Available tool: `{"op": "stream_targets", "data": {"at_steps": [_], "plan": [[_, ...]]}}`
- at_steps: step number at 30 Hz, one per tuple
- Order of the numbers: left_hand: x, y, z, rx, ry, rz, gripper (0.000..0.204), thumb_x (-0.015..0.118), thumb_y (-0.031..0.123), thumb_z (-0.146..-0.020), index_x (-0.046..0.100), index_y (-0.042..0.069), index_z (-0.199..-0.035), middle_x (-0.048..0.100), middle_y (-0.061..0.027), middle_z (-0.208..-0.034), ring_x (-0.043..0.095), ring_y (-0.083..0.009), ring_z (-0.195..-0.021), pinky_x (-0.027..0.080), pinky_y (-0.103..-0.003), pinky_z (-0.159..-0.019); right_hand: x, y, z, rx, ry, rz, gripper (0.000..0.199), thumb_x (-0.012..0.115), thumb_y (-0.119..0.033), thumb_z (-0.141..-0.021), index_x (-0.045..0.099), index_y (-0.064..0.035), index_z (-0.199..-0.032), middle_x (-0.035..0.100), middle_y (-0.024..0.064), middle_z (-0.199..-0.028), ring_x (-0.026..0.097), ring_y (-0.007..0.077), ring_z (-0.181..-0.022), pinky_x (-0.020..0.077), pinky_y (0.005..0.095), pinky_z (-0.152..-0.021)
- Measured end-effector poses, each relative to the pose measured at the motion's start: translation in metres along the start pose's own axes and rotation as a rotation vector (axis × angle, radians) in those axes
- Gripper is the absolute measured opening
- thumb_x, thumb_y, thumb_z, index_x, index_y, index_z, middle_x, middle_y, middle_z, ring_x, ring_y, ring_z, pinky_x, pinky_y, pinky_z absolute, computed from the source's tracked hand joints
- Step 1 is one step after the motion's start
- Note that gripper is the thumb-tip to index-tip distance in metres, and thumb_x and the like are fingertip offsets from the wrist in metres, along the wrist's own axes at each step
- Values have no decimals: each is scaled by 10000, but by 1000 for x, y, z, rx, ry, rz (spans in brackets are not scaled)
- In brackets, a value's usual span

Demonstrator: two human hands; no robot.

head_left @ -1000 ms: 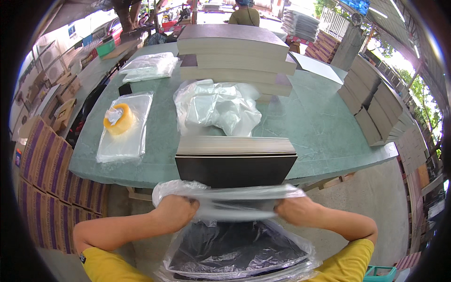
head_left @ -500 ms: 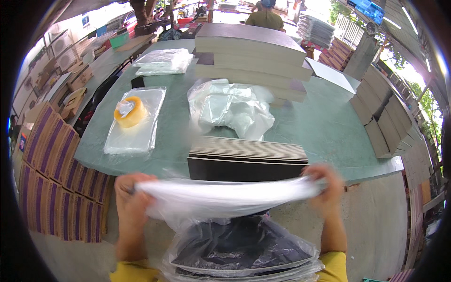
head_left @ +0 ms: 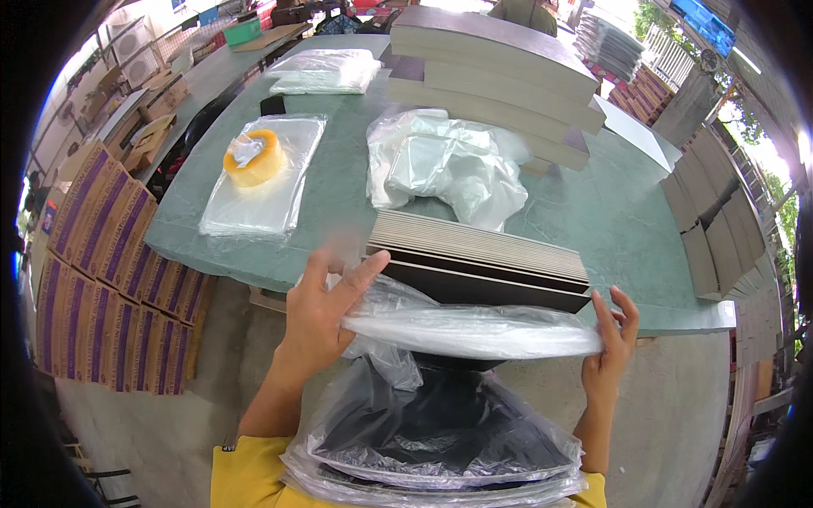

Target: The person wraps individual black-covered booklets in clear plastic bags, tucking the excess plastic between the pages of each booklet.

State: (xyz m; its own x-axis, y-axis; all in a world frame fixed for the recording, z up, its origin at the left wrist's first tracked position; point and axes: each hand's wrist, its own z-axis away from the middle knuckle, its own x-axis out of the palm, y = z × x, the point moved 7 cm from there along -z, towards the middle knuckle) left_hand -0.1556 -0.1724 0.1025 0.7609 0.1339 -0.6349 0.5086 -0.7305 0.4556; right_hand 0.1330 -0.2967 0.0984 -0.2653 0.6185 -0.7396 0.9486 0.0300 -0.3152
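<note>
A stack of grey boards with black covers stands on its edges near the table's front. My left hand is at its left end, thumb and fingers apart, the fingertips blurred. Against the front of the stack lies a bunched clear plastic bag, its loose part hanging below my left hand. My right hand is at the bag's right end, fingers raised and apart, touching its edge. Closer to me, plastic-wrapped black boards lie piled against my body, between my forearms.
On the green table lie crumpled plastic, a roll of yellow tape on flat clear bags, and more bags. Thick board stacks rise behind, others stand right. Cartons are at left.
Both hands have loosened from the stretched plastic bag. My left hand has moved right and up to the stack's left end; the bag now rests against the stack. The view has tilted down.
</note>
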Motion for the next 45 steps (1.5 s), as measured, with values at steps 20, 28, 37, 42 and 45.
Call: {"op": "stream_targets", "data": {"at_steps": [20,28,37,42,45], "plan": [[-13,-5,8,-7,52,89,434,581,-48,-623,574,69,-1041,519,-111,-918,552,-223,-710,450,-287,-589,-14,-15,3,-85,10,-68,498,402,95,-497,588,31,-954,536,143,-847,515,253,-768,424,285,-670],[-26,-3,11,0,113,266,225,639,-33,-634,621,49,-843,556,-79,-737,543,-186,-656,433,-253,-579,-25,21,18,201,-140,-635,265,567,71,-524,618,27,-781,575,109,-759,548,172,-698,422,251,-607],[-31,7,16,187,110,161,313,658,-15,-550,625,45,-855,570,-73,-742,556,-183,-640,430,-245,-543,-11,24,12,231,-48,-802,237,722,-187,-655,575,-4,-679,571,82,-716,542,163,-647,417,244,-584],[-8,-30,25,-260,-192,983,241,659,-3,-625,609,-8,-861,577,-59,-681,542,-119,-606,405,-211,-518,28,42,33,440,-401,-1466,183,684,-99,-636,570,18,-719,591,107,-735,559,164,-649,421,247,-575],[24,-59,56,-610,-490,1357,239,635,17,-644,595,-36,-873,581,-47,-680,524,-96,-572,385,-193,-483,68,65,75,733,-635,-1394,195,645,-36,-644,544,18,-801,589,77,-739,557,122,-638,423,222,-559]]}}
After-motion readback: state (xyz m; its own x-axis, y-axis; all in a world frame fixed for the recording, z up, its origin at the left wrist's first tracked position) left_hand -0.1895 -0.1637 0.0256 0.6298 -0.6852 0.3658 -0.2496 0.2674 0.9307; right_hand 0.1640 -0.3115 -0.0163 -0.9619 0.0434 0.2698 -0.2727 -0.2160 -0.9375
